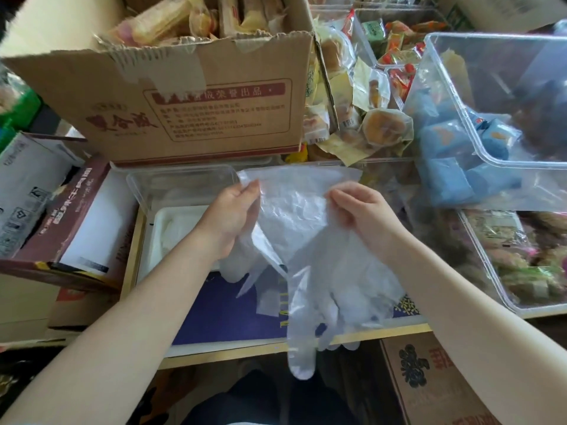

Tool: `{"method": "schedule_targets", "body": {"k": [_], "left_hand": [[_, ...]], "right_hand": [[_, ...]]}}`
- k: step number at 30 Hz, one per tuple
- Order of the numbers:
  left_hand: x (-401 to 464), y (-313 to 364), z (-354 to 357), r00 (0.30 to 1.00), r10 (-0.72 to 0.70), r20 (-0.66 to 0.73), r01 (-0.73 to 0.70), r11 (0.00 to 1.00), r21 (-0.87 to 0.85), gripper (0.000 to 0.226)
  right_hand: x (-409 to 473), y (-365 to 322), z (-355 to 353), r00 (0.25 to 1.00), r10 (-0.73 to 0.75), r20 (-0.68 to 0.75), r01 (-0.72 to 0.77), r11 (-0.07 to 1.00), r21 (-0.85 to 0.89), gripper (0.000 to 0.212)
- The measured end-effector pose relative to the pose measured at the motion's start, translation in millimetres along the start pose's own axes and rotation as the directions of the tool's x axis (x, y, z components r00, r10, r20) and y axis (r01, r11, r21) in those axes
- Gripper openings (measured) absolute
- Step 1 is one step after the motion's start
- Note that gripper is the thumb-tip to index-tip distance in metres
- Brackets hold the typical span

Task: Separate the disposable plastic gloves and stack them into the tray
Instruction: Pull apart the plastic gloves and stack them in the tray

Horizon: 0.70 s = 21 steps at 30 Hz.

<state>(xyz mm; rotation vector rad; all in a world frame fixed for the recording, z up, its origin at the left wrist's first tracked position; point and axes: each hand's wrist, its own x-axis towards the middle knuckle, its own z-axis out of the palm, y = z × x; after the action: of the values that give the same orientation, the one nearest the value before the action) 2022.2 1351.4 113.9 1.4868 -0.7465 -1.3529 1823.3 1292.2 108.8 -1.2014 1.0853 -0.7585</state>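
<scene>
Glove (306,265): hangs from my pinching hands, fingers down.
Left hand (228,216): grips its cuff edge.
Right hand (365,214): grips opposite edge.
Tray (162,228): beside my left hand.

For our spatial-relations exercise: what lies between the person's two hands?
In the head view, the crinkled cuff of a clear plastic glove spans between the left hand and right hand.

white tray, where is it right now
In the head view the white tray sits left of centre, just left of the left hand, below the clear plastic container and in front of the big cardboard box.
</scene>
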Motion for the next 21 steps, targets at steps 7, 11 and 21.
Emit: {"method": "schedule_targets", "body": {"k": [7,11,21], "left_hand": [[-13.5,0.6,3.4,0.978,-0.127,0.165,0.168,0.951,-0.259,0.032],[-15.5,-5.7,3.2,0.969,-0.140,0.205,0.195,0.939,-0.282,0.031],[-21.9,-13.3,-3.6,0.974,-0.068,0.217,0.072,0.997,-0.010,0.073]], "right_hand": [[-10.3,10.2,22.1,0.995,-0.006,-0.103,0.018,0.993,0.116,0.026],[-13.6,11.2,25.5,0.998,-0.039,-0.040,0.043,0.995,0.086,0.029],[-19.8,24.7,27.9,0.933,-0.227,-0.279,0.165,0.959,-0.229,0.010]]}}
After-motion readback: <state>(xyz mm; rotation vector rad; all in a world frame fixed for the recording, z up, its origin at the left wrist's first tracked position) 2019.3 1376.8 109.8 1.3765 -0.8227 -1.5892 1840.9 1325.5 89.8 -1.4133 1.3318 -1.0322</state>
